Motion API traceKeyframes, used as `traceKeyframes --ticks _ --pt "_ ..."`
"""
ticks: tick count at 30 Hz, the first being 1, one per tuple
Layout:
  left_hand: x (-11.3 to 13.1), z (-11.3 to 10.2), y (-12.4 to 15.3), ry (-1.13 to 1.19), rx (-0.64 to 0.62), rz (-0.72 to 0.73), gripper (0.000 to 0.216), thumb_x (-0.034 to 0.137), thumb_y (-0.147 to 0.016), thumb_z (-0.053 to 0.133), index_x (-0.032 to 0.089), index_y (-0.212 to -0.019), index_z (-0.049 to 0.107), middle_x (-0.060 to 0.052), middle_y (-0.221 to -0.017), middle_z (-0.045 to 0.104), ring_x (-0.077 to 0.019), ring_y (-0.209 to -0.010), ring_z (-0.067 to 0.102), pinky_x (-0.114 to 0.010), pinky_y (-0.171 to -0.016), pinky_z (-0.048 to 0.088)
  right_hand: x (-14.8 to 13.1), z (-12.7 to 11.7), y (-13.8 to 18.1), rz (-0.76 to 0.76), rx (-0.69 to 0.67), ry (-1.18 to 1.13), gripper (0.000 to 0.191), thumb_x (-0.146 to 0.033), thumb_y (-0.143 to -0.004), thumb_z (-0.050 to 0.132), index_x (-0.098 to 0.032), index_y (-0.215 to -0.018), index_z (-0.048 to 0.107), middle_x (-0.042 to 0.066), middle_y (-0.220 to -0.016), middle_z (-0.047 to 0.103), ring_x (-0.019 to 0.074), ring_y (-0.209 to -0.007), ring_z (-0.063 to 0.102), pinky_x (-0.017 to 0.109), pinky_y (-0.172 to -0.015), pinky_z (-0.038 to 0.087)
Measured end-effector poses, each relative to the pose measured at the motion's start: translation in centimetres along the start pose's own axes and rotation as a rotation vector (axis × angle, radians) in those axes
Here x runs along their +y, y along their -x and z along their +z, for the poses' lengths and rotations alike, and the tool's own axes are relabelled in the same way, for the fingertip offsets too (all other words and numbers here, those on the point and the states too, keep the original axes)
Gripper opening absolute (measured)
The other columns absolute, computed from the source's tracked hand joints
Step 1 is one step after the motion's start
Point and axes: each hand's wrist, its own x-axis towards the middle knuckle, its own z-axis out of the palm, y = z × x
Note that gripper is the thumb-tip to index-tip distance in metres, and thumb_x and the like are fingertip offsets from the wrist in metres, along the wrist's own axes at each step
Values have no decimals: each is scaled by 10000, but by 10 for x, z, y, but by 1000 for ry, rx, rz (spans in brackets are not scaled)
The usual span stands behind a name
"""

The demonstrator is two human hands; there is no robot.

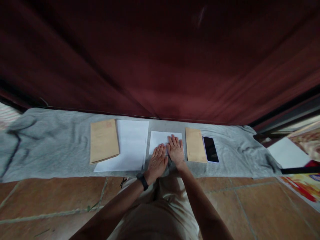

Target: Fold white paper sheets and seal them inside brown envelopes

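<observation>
A small white sheet of paper, perhaps folded, lies in front of me on the grey cloth. My left hand rests flat on its lower left part, fingers stretched out; a dark watch is on that wrist. Flat on the right part of the same sheet is my right hand, fingers slightly spread. To the left, a brown envelope stack partly covers larger white sheets. Just right of my right hand lies another brown envelope.
A phone with a dark screen lies beside the right envelope. The grey cloth covers a long narrow surface. Behind it rises a dark red curtain-like sheet. Tiled floor shows along the near edge. A white sheet is at far right.
</observation>
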Motion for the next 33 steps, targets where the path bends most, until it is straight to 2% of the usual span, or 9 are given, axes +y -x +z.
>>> traceKeyframes --ticks 6,10,15,19,21,23,27,33 --pt "1 9 -59 23 -28 -110 580 287 -1045 262 28 -1560 327 -187 -1647 313 -256 -1558 224 -475 -1274 224 -1 -2 1 -9 -26 22 575 -216 -1032 334 -207 -1606 298 95 -1672 263 292 -1552 222 555 -1243 120" --pt "-14 12 -79 -32 -62 -201 627 367 -1049 260 2 -1553 338 -200 -1645 304 -277 -1563 201 -492 -1282 162 -3 3 -1 36 20 1 537 -262 -1055 311 -224 -1589 344 98 -1651 320 286 -1532 278 596 -1238 101" --pt "-38 13 -75 -62 -6 -258 670 413 -1035 291 -11 -1552 334 -219 -1642 298 -296 -1563 194 -485 -1273 181 -4 6 -3 60 62 -32 504 -350 -1077 339 -250 -1568 387 94 -1628 373 274 -1508 331 603 -1237 103" --pt "-48 11 -68 -60 62 -313 672 400 -1030 294 -36 -1539 340 -252 -1619 331 -315 -1548 244 -491 -1256 229 -4 3 -4 72 68 -44 505 -373 -1078 368 -254 -1569 380 88 -1616 398 264 -1504 341 591 -1244 117" --pt "-46 10 -65 -62 102 -324 647 359 -1029 279 -34 -1538 341 -251 -1614 342 -314 -1545 252 -499 -1252 240 -5 1 -5 73 62 -56 504 -378 -1082 359 -251 -1569 379 79 -1617 397 264 -1506 338 592 -1247 116" --pt "-39 8 -61 -60 117 -272 629 315 -1021 277 -32 -1543 335 -241 -1622 334 -309 -1551 239 -503 -1259 228 -6 0 -5 76 52 -67 502 -377 -1086 343 -248 -1569 379 74 -1621 387 267 -1511 331 596 -1249 112" --pt "-23 9 -52 -33 38 -94 599 280 -1010 285 50 -1557 365 -167 -1631 359 -279 -1552 243 -506 -1264 226 -5 -3 -5 86 27 -71 501 -354 -1087 327 -250 -1575 368 76 -1636 357 268 -1526 306 599 -1251 122" --pt "-16 9 -46 -69 -26 -82 579 259 -1001 299 93 -1544 413 -151 -1611 404 -287 -1552 242 -531 -1262 202 -10 -6 -11 124 34 -98 494 -339 -1088 312 -215 -1556 410 100 -1629 366 275 -1514 330 571 -1244 188"
